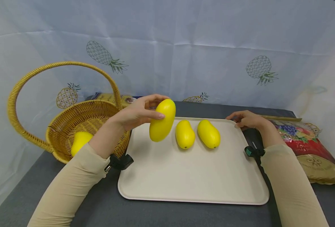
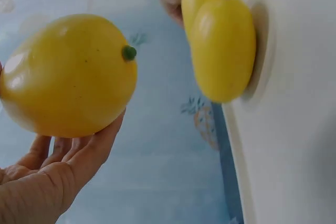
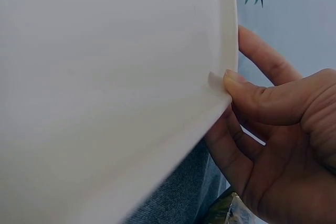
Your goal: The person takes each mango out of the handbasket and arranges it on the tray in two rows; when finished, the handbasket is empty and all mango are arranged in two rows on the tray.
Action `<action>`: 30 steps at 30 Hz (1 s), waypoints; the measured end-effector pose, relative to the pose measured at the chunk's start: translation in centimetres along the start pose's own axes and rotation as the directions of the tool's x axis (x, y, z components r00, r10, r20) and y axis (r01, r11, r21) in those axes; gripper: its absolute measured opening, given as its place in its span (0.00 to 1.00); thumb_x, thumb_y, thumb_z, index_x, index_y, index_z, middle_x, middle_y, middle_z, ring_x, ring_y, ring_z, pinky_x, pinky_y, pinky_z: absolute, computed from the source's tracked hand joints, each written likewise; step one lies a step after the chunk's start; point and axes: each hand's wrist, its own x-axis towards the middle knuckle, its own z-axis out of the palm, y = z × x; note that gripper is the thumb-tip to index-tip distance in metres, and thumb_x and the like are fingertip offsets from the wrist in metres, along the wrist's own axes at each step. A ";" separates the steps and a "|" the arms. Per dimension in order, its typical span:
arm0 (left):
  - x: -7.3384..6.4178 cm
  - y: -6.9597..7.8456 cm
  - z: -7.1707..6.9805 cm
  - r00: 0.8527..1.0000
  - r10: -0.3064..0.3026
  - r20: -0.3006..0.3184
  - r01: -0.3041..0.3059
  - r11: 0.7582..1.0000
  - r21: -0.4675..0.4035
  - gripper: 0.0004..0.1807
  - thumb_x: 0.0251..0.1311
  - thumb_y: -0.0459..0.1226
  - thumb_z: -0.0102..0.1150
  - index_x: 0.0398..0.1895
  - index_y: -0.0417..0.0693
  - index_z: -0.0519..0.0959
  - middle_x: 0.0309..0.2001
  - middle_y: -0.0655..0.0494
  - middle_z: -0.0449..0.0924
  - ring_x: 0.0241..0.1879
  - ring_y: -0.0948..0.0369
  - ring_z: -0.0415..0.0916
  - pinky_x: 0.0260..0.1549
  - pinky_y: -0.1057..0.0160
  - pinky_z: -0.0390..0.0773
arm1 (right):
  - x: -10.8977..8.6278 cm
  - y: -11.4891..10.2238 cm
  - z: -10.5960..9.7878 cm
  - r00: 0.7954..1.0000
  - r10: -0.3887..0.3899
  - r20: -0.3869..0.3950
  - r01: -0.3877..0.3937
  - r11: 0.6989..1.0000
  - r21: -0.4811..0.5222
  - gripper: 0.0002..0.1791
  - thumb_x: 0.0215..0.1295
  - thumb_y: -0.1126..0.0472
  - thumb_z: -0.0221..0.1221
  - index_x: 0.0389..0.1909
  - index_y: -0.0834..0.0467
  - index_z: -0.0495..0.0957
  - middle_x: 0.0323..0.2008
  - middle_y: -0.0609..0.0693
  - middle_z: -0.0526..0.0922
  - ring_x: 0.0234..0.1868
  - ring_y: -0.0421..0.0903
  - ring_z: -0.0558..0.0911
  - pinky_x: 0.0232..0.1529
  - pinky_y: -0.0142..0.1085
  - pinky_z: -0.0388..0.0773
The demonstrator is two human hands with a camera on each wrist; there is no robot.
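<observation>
My left hand [image 1: 140,110] holds a yellow mango [image 1: 163,120] above the left part of a cream tray [image 1: 190,179], thumb on the near side and fingers behind. In the left wrist view this mango [image 2: 68,77] shows a small green stem nub [image 2: 129,53]. Two more mangoes, one left [image 1: 185,134] and one right [image 1: 209,134], lie side by side on the tray towards its back edge. At the tray's back right corner, my right hand [image 1: 248,120] grips the rim, its thumb [image 3: 257,100] on top and the other fingers round the outside and below.
A wicker basket [image 1: 68,118] with a tall arched handle stands left of the tray, one yellow fruit [image 1: 81,142] inside, partly behind my left forearm. Red and gold packaging [image 1: 312,151] lies at the right. Behind the basket is another yellow package [image 1: 107,97], near the pineapple-print cloth [image 1: 178,63].
</observation>
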 end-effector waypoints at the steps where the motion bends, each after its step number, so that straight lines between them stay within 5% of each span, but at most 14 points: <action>1: 0.2 -0.1 0.5 1.000 -0.003 -0.002 0.003 1.000 -0.010 0.34 0.61 0.30 0.57 0.71 0.49 0.62 0.63 0.48 0.68 0.59 0.52 0.72 0.64 0.46 0.74 | 0.0 0.0 0.0 1.000 -0.002 0.000 0.002 1.000 0.001 0.26 0.68 0.72 0.53 0.68 0.66 0.66 0.38 0.55 0.75 0.33 0.44 0.74 0.34 0.33 0.79; 8: 2.0 -1.2 3.7 0.999 -0.047 0.000 0.047 0.996 -0.075 0.34 0.60 0.32 0.58 0.71 0.48 0.63 0.69 0.47 0.66 0.65 0.49 0.69 0.68 0.42 0.69 | -0.1 0.0 0.1 1.000 0.001 -0.002 -0.001 1.000 0.012 0.26 0.69 0.71 0.53 0.68 0.67 0.66 0.38 0.55 0.74 0.34 0.45 0.74 0.35 0.33 0.79; 19: 3.7 -2.5 7.6 0.984 -0.164 0.064 0.169 0.983 -0.075 0.30 0.61 0.35 0.61 0.67 0.53 0.65 0.63 0.46 0.73 0.58 0.54 0.75 0.61 0.50 0.78 | 0.1 0.1 -0.1 1.000 -0.023 0.009 0.023 1.000 0.005 0.27 0.69 0.71 0.53 0.68 0.67 0.65 0.41 0.59 0.77 0.32 0.44 0.76 0.33 0.34 0.79; 30: 5.1 -3.2 10.8 0.966 -0.247 0.077 0.252 0.966 -0.053 0.32 0.61 0.41 0.63 0.67 0.56 0.63 0.64 0.50 0.74 0.56 0.56 0.77 0.59 0.47 0.79 | -0.2 -0.2 0.0 1.000 -0.020 0.006 0.020 1.000 0.007 0.26 0.69 0.71 0.53 0.67 0.67 0.66 0.41 0.59 0.78 0.35 0.45 0.79 0.37 0.34 0.83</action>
